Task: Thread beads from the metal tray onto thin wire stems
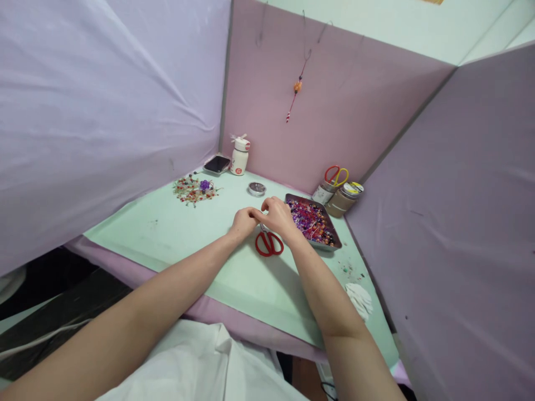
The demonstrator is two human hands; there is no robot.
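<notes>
My left hand [244,223] and my right hand [277,216] meet above the middle of the table. Their fingers are closed and pressed close together at the tips. Whatever is pinched between them is too small or too hidden to name. Just below the hands lie scissors with red handles [269,244], their blades partly covered by my fingers. Beside my right wrist stands a dark tray [330,249] of purple, red and orange beads [309,220]. A small round tin [256,189] sits beyond my hands.
Beaded strands with a purple piece [194,189] lie at the left. A phone [217,164] and white bottle [239,156] stand at the back. Jars [344,199] and a cup with scissors [324,192] flank the tray. A beaded string [297,87] hangs above; white cloth [359,301] lies right.
</notes>
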